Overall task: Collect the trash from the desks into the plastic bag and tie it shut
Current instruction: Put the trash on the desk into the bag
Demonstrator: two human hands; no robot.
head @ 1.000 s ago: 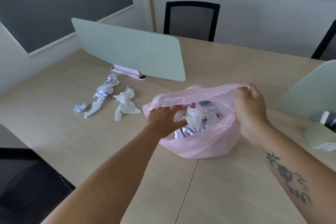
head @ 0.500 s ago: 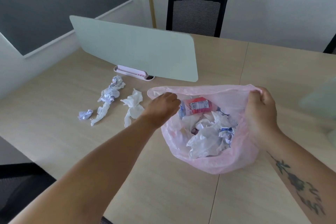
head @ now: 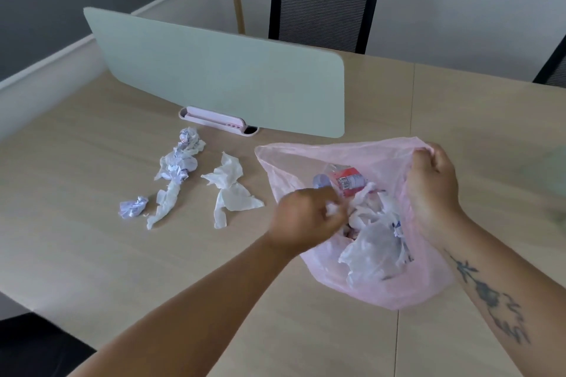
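Observation:
A pink plastic bag (head: 398, 291) lies open on the wooden desk (head: 76, 254), holding a red-labelled bottle (head: 349, 182) and crumpled white wrappers (head: 373, 242). My right hand (head: 435, 189) pinches the bag's far right rim and lifts it. My left hand (head: 303, 220), blurred, has its fingers curled at the near left rim, with a white scrap showing by the fingertips. To the left on the desk lie a long crumpled paper strip (head: 177, 168), a white tissue (head: 229, 189) and a small paper ball (head: 132, 206).
A pale green divider panel (head: 220, 76) stands behind the trash with a pink holder (head: 214, 120) at its foot. A black mesh chair (head: 321, 12) stands at the far desk edge and another chair (head: 554, 67) at the far right.
My left hand came out of the bag to its left rim, then shifted to the near rim with fingers curled. The bag's mouth has spread wider, showing the bottle.

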